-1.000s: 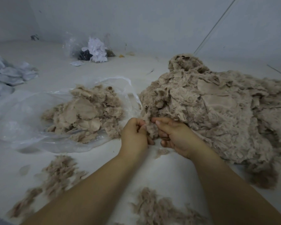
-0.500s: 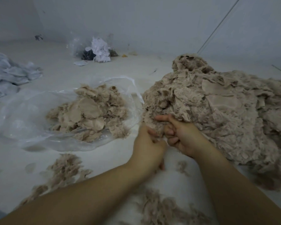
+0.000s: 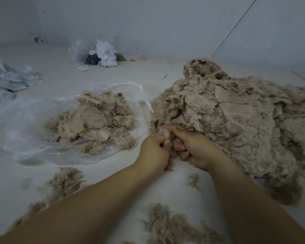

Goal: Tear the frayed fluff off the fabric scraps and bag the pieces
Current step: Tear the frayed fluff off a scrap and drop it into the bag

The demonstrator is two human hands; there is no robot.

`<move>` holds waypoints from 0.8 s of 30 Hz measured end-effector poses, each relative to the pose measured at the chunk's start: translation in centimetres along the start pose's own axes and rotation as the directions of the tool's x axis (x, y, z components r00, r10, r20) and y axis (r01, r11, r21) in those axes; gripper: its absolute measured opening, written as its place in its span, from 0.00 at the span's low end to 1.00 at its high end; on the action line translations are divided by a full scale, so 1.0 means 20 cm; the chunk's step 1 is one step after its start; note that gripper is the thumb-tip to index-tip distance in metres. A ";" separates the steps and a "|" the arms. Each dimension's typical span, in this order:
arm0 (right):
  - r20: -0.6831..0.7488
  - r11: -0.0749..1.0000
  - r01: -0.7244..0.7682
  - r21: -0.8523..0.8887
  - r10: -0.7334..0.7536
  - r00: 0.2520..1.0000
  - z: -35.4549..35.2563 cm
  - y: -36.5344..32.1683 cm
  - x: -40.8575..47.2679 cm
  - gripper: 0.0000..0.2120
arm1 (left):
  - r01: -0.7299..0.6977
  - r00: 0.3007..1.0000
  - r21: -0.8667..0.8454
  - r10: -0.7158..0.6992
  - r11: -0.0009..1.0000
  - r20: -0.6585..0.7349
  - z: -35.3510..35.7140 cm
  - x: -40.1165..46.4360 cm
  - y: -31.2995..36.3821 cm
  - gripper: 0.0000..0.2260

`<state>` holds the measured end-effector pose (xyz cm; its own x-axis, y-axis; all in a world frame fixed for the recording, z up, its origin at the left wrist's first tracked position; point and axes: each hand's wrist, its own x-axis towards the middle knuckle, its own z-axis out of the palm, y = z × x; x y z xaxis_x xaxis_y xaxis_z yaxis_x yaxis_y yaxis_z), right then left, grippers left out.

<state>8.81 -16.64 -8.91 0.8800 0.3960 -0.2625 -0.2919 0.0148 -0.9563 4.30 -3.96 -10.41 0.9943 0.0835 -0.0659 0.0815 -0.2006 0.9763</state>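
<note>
A big heap of beige fluffy fabric scraps (image 3: 236, 124) covers the right side of the floor. At its near left edge both hands meet on one small pale scrap (image 3: 166, 136). My left hand (image 3: 154, 152) pinches the scrap from the left, and my right hand (image 3: 192, 148) curls its fingers round it from the right. A clear plastic bag (image 3: 25, 127) lies open on the left with a mound of beige pieces (image 3: 93, 124) in its mouth. Torn fluff (image 3: 63, 184) lies scattered on the floor near my forearms.
More fluff (image 3: 169, 224) lies between my forearms. A grey-blue cloth pile (image 3: 5, 80) sits at the far left. A second clear bag with white and dark scraps (image 3: 102, 53) stands by the back wall. The white floor (image 3: 181, 182) shows between the heaps.
Both hands have moved forward from the bare floor to the heap's edge. A pale scrap now shows between the fingers of both hands.
</note>
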 end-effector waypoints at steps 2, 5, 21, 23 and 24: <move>-0.019 1.000 -0.018 0.016 0.018 1.000 0.00 0.00 0.00 0.11 | -0.055 0.998 0.004 0.055 0.998 0.028 -0.02 -0.02 -0.01 0.16; -0.063 0.995 -0.032 0.092 0.038 0.997 0.01 0.00 0.01 0.13 | -0.107 0.994 -0.019 0.108 0.994 0.028 -0.04 -0.06 -0.01 0.11; -0.082 0.997 -0.031 0.075 0.037 0.996 0.01 0.01 0.02 0.04 | -0.409 0.883 -0.040 0.384 0.912 -0.268 -0.13 -0.09 0.02 0.08; -0.085 0.996 -0.038 0.079 0.045 0.995 0.01 0.01 0.02 0.04 | -0.377 0.894 -0.060 0.346 0.924 -0.287 -0.15 -0.09 0.01 0.09; -0.090 0.996 -0.043 0.081 0.051 0.995 0.00 0.02 0.02 0.05 | -0.368 0.893 -0.075 0.331 0.927 -0.304 -0.16 -0.10 0.00 0.10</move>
<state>9.09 -16.39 -9.34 0.8943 0.3117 -0.3210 -0.3591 0.0720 -0.9305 2.19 -1.05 -9.63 0.8946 0.3051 0.3266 -0.2959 -0.1433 0.9444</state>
